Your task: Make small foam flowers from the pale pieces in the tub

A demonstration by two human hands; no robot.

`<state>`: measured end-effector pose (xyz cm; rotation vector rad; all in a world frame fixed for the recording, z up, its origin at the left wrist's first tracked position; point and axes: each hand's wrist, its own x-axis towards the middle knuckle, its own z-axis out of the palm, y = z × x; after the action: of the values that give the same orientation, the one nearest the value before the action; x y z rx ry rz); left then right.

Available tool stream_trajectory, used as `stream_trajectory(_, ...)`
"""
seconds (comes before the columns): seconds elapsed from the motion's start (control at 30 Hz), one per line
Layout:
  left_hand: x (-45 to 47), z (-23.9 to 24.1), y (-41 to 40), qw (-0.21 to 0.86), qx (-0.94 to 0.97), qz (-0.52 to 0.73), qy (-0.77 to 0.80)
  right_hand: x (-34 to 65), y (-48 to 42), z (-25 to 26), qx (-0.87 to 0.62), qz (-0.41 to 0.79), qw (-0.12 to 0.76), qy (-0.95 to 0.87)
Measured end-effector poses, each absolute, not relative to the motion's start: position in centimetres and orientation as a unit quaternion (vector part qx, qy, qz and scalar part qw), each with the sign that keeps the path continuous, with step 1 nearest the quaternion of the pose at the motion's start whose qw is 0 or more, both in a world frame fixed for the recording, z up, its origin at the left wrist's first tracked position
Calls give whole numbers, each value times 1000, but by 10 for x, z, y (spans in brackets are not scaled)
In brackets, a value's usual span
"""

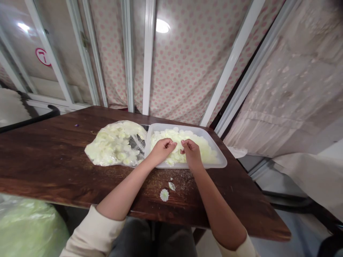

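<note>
Both my hands rest over a clear plastic tray (218, 165) heaped with pale yellow-white flower heads (205, 148). My left hand (161, 150) is curled, its fingertips pinched together above the pile. My right hand (190, 150) is likewise curled, fingers pinched close to the left hand's. Something small sits between the two sets of fingertips, too small to name. To the left of the tray lies a clear plastic bag (115, 144) full of the same flowers.
The dark wooden table (53, 157) carries one loose flower head (164, 195) and a petal scrap (172, 185) near its front edge. A green-tinted plastic bag (29, 228) sits at the lower left. Dotted curtain and window frames stand behind.
</note>
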<state>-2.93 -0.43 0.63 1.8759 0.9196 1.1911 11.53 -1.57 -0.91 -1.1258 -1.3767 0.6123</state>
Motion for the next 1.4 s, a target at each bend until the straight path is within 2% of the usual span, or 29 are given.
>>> stream_trajectory(0.1, -30, 3, 1, 353, 707, 491, 368, 117, -12, -13, -480, 260, 637, -545)
stream_trajectory(0.2, -30, 2, 2, 356, 699, 496, 372, 118, -10, -14, -475, 268, 645, -535)
stream_trajectory(0.43, -30, 12, -12, 367, 790, 408, 272, 115, -17, -7, -461, 259, 596, -605)
stream_trajectory(0.67, -30, 9, -9, 388, 771, 408, 299, 113, -21, -5, -500, 214, 568, -618)
stream_trajectory(0.87, -29, 3, -6, 359, 782, 405, 309, 110, -24, -4, -505, 165, 542, -651)
stream_trajectory(1.2, -28, 4, -4, 316, 767, 424, 362, 113, -20, -7, -482, 237, 545, -645)
stream_trajectory(1.4, -28, 3, -3, 285, 757, 438, 393, 116, -12, -12, -463, 298, 628, -550)
